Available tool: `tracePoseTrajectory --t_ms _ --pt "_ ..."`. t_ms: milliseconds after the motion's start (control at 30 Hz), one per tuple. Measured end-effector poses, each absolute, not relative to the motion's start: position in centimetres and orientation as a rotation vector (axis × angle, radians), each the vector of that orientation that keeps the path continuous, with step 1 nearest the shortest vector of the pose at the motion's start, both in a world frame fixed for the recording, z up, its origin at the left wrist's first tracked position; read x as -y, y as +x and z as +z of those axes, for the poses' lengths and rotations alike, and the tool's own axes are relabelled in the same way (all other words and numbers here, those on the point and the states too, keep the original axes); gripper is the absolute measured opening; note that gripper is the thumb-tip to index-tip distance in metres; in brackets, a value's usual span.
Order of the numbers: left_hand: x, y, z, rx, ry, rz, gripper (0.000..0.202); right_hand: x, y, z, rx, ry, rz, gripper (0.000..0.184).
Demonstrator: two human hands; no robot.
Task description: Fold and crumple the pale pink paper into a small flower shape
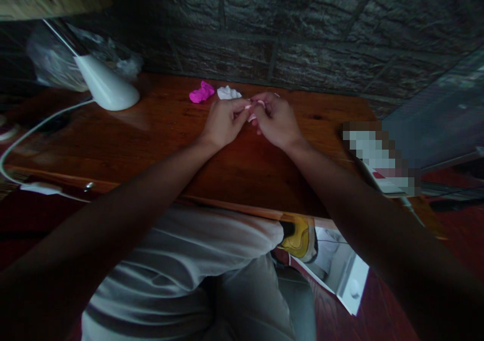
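Note:
My left hand [224, 121] and my right hand [279, 119] meet above the far part of a wooden table [166, 144]. Fingertips of both pinch a small pale pink piece [252, 115], soft or crumpled in look; the fingers hide much of it, and its material cannot be made out. Just beyond my left hand lies a white crumpled piece [228, 92]. To the left of that sits a bright pink crumpled piece [202, 92]. A bit of something pale shows behind my right hand, too small to name.
A white lamp [109, 86] stands at the left, its cord [41, 119] running over the table edge. Behind it is a clear plastic bag [49, 54]. A stone-patterned wall [245, 23] borders the back. At the right lies a blurred-out flat object [378, 154].

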State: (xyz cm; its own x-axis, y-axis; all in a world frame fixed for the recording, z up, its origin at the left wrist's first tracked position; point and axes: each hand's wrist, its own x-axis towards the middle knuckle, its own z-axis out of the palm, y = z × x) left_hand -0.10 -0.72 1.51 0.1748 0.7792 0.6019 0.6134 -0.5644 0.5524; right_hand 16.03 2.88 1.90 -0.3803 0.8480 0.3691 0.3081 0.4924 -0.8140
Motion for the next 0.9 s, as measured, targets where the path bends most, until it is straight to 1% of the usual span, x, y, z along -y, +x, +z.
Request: tracePoseTrajectory --t_ms 233,467,567,733,900 --pt "0.6 0.1 1.1 -1.314 2.216 1.314 0.028 -2.8 16.0 2.0 1.909 -0.957 0.828 0.023" --pt "0.7 0.3 1.2 -1.295 2.213 1.321 0.044 -3.1 16.2 1.9 1.877 -0.963 0.785 0.029" --pt "0.4 0.2 1.1 -1.258 2.159 1.318 0.044 -3.1 16.2 1.9 1.879 -0.967 0.777 0.028" --pt "0.3 0.3 1.4 -1.168 1.932 1.316 0.041 -3.4 16.2 1.6 1.894 -0.918 0.823 0.025" --pt "0.7 0.4 2.4 -1.133 1.517 1.314 0.042 -3.4 16.2 1.8 1.895 -0.846 0.825 0.027"
